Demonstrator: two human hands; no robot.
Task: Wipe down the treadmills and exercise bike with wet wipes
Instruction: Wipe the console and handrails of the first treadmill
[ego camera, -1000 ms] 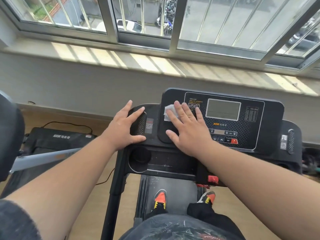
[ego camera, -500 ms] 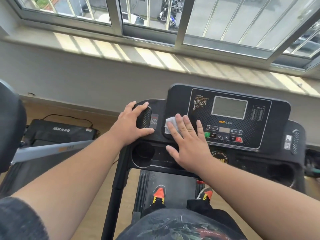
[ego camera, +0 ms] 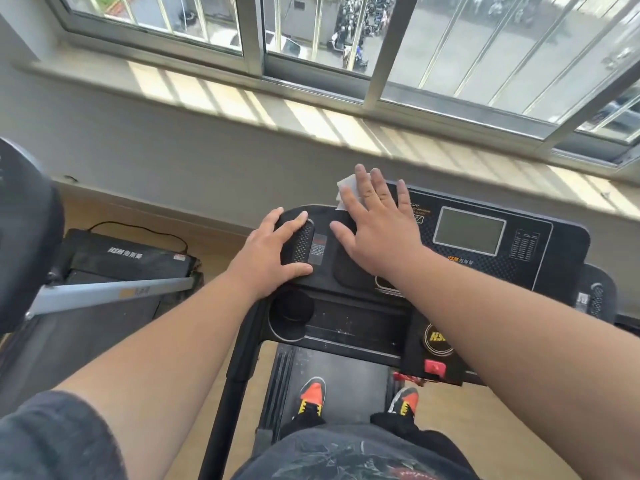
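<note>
Wet wipe (ego camera: 347,188), limp and light, lies flat under the right hand's (ego camera: 377,230) straight fingers at the console's (ego camera: 540,271) ten o'clock corner, best pressed, not pinched.

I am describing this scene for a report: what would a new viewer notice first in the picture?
First, the right hand, fingers spread flat, pressing a white wet wipe on the top left edge of the black treadmill console. Beside it, the left hand rests on the console's left grip pad. Above both, a sunlit windowsill runs under a wide window.
</note>
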